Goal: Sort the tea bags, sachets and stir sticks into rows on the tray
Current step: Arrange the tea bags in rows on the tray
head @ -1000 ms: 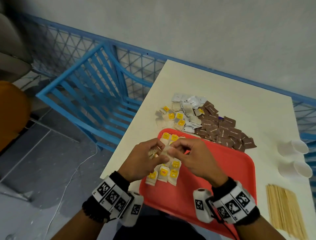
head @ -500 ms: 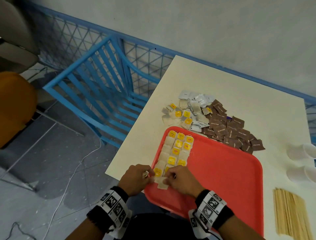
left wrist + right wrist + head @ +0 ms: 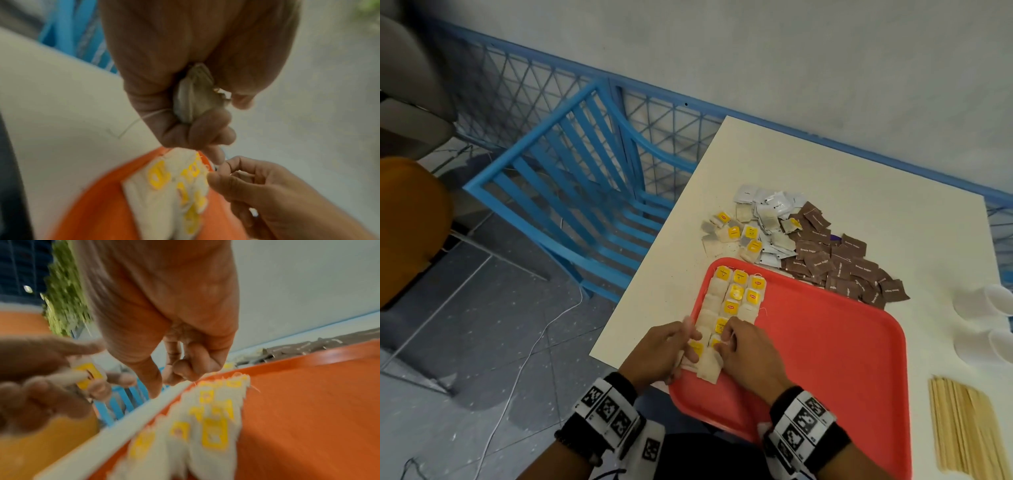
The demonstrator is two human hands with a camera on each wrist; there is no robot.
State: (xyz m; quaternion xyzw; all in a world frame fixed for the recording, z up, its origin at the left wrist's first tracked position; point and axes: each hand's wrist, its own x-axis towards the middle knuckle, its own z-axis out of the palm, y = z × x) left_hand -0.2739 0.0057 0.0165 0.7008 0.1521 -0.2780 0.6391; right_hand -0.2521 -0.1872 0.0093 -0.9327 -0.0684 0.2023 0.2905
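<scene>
The left hand [image 3: 185, 81] grips spare tea bags [image 3: 193, 94], seen only from its wrist; the right hand [image 3: 748, 356] pinches one on the red tray [image 3: 825, 342]. Sachets [image 3: 835, 260] lie at twelve o'clock on the cream counter [image 3: 825, 171], a blue chair [image 3: 571, 192] at ten.

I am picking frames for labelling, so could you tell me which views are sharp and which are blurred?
Head view: sharp, evenly lit, wide-angle bending; print on the brown sachets partly readable. Left wrist view: tea bags on the tray smeared. Right wrist view: heavy motion blur throughout.
</scene>
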